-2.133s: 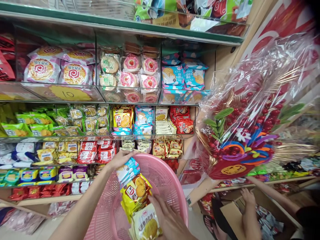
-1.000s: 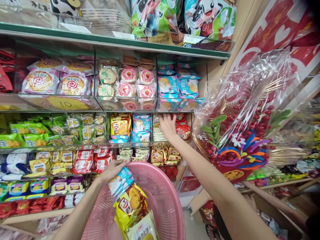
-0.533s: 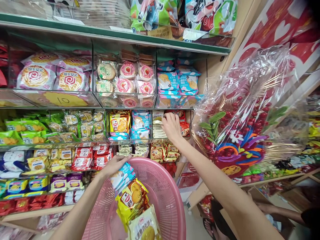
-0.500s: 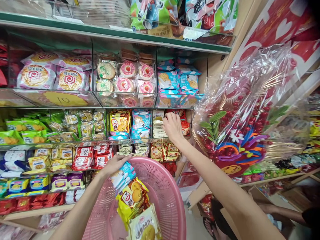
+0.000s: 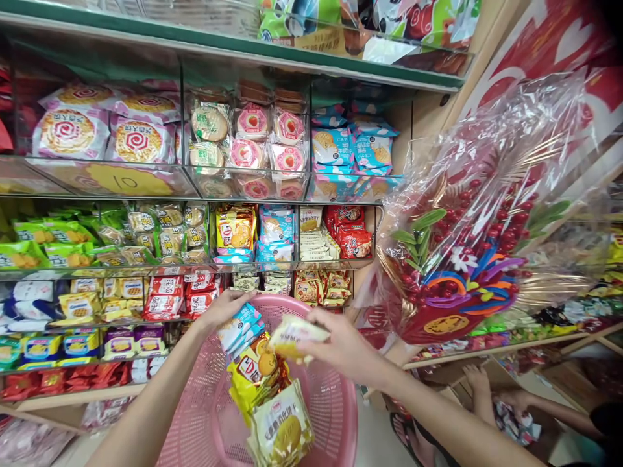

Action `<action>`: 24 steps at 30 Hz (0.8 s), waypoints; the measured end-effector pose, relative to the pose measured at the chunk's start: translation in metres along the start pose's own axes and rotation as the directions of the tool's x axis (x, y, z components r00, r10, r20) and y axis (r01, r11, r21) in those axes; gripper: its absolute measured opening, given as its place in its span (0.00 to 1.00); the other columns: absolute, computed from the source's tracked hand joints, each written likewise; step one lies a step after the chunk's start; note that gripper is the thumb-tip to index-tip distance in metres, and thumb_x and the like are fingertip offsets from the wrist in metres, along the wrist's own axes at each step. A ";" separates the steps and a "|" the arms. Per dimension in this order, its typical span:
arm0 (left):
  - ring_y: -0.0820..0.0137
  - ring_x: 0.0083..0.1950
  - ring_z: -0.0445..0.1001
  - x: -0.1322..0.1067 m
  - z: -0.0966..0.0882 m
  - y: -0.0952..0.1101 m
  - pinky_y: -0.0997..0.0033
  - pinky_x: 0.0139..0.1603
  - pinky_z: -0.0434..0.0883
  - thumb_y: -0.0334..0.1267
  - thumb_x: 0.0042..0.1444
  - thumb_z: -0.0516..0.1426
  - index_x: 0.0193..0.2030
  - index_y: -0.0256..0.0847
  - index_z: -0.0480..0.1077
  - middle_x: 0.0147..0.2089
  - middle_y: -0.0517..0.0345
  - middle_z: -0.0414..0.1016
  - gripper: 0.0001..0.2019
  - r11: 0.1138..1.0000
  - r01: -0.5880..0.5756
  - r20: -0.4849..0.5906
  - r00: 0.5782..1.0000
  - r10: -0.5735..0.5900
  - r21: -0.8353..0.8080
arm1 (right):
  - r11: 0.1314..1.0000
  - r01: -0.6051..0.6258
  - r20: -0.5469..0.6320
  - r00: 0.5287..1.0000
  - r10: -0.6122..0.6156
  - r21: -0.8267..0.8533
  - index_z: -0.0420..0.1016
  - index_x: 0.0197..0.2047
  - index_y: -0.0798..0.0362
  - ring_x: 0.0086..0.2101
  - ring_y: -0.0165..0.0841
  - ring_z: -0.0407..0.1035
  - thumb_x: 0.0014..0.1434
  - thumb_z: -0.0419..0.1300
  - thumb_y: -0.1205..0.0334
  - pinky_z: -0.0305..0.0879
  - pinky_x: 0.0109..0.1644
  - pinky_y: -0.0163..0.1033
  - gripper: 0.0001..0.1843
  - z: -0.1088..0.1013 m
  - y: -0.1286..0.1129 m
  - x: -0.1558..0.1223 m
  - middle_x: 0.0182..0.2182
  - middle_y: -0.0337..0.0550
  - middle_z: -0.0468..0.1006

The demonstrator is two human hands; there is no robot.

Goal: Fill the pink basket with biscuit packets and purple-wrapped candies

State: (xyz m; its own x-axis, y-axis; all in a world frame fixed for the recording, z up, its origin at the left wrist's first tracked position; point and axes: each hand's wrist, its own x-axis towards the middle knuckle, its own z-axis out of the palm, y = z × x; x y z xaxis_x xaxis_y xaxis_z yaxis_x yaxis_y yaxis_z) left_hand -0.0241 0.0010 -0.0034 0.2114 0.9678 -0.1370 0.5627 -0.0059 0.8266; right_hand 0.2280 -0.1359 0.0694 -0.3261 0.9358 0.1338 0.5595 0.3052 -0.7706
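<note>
From the head camera, the person's right hand (image 5: 341,344) grips a cream-wrapped biscuit packet (image 5: 299,336) between thumb and fingers, above the opening of a perforated pink plastic basket (image 5: 335,383). The left hand (image 5: 226,310) lies at the far left part of the basket's rim, right beside a fanned stack of blue biscuit packets (image 5: 239,329); its fingertips are partly hidden, so I cannot tell whether it grips the rim or the packets. Inside the basket, the blue stack meets yellow-and-orange biscuit packets (image 5: 253,376), and a stack of cream biscuit packets (image 5: 282,425) lies nearest the wearer. The packet in the right hand overlaps the yellow ones in view; whether it touches them is unclear.

Beyond the basket, a shelf compartment holds more cream packets (image 5: 316,245), with red packets (image 5: 353,235) to their right. One row up stand pink strawberry biscuits (image 5: 250,154) and, left of them, a yellow label (image 5: 129,180) marked 10. A cellophane-wrapped arrangement (image 5: 452,279) of red berries and green leaves is at right. Below it, another person's hand (image 5: 479,383) is at a cardboard box (image 5: 499,373).
</note>
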 end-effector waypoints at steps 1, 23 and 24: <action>0.69 0.24 0.65 0.000 0.000 0.001 0.74 0.25 0.58 0.63 0.39 0.53 0.26 0.38 0.74 0.19 0.61 0.70 0.27 1.000 0.002 0.003 1.000 -0.002 0.002 | 0.996 -0.035 0.109 0.994 0.026 0.078 0.67 0.32 0.55 0.26 0.24 0.59 0.50 0.59 0.54 0.52 0.27 0.29 0.12 0.008 0.003 -0.002 0.25 0.33 0.66; 0.67 0.27 0.68 -0.004 0.008 0.010 0.73 0.27 0.62 0.61 0.40 0.53 0.29 0.38 0.75 0.22 0.60 0.72 0.26 1.000 -0.010 0.011 1.000 0.010 0.029 | 0.993 -0.092 0.429 0.896 0.118 -0.081 0.74 0.37 0.51 0.35 0.32 0.65 0.37 0.66 0.48 0.57 0.34 0.32 0.24 0.058 0.038 -0.009 0.33 0.38 0.74; 0.67 0.27 0.68 -0.004 0.008 0.010 0.73 0.27 0.62 0.61 0.40 0.53 0.29 0.38 0.75 0.22 0.60 0.72 0.26 1.000 -0.009 0.009 1.000 0.009 0.030 | 0.992 -0.081 0.400 0.909 0.114 -0.098 0.73 0.38 0.51 0.36 0.34 0.65 0.37 0.66 0.48 0.58 0.36 0.34 0.24 0.059 0.037 -0.012 0.34 0.38 0.74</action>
State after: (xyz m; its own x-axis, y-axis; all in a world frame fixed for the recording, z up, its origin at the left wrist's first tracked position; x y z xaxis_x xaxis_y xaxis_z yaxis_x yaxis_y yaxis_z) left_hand -0.0130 -0.0053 0.0012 0.2237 0.9653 -0.1350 0.5844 -0.0220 0.8111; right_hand 0.2079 -0.1456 0.0025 -0.5376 0.8153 -0.2153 0.6562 0.2442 -0.7140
